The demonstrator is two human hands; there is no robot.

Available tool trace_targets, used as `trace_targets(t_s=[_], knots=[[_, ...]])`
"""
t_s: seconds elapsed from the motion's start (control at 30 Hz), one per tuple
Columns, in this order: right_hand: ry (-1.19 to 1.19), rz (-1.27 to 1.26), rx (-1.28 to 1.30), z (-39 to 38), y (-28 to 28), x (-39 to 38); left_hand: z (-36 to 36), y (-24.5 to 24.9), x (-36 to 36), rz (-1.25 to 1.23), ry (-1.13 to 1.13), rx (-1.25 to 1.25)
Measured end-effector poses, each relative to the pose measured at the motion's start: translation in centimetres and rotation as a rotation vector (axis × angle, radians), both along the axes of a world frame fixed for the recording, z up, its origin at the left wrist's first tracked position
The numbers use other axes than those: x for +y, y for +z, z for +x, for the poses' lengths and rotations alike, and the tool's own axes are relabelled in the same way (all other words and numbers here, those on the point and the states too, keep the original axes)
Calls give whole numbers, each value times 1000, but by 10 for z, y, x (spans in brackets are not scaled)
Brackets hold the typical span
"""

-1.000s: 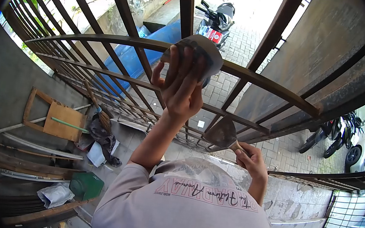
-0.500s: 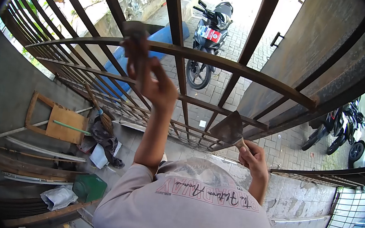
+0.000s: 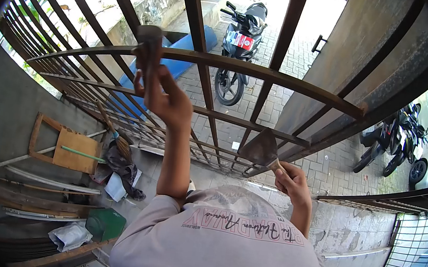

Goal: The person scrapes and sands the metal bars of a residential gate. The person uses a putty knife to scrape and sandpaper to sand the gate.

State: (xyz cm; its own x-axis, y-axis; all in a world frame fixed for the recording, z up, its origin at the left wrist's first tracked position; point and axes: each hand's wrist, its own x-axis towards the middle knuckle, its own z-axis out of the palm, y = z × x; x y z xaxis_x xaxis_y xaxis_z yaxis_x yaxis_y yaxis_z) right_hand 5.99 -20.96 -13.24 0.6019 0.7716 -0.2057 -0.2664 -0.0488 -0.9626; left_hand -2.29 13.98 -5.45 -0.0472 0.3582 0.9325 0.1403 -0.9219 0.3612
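My left hand [image 3: 163, 96] is raised at the metal fence, its fingers round a dark, blurred tool [image 3: 150, 39] whose broad end points up beside the curved rail [image 3: 263, 74]. What kind of tool it is cannot be made out. Lower and to the right, my right hand [image 3: 293, 182] grips the light handle of a wide scraper [image 3: 261, 148]. The scraper's dark triangular blade lies in front of the lower fence bars, and I cannot tell if it touches them.
Beyond the bars stand a motorbike [image 3: 240, 41], a blue barrel [image 3: 189, 46] and more motorbikes [image 3: 393, 138]. At the left are a wooden frame [image 3: 77, 150], a broom [image 3: 120, 143], a green container [image 3: 106, 224] and long boards [image 3: 37, 198].
My left hand and its tool have shifted slightly left in view. My right hand with the scraper has moved a little left too, as the whole scene shifts slightly.
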Motion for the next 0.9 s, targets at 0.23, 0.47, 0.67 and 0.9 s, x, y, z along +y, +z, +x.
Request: trace_targets(t_s=[0.23, 0.47, 0.67, 0.9], knots=[[51, -4, 28, 1, -2, 4, 16, 1, -44, 241, -76, 104], [37, -48, 46, -3, 3, 3, 13, 21, -72, 151, -105, 222], [56, -34, 46, -6, 14, 1, 6, 14, -23, 61, -107, 40], [40, -29, 51, -8, 14, -1, -1, 21, -18, 69, -42, 34]])
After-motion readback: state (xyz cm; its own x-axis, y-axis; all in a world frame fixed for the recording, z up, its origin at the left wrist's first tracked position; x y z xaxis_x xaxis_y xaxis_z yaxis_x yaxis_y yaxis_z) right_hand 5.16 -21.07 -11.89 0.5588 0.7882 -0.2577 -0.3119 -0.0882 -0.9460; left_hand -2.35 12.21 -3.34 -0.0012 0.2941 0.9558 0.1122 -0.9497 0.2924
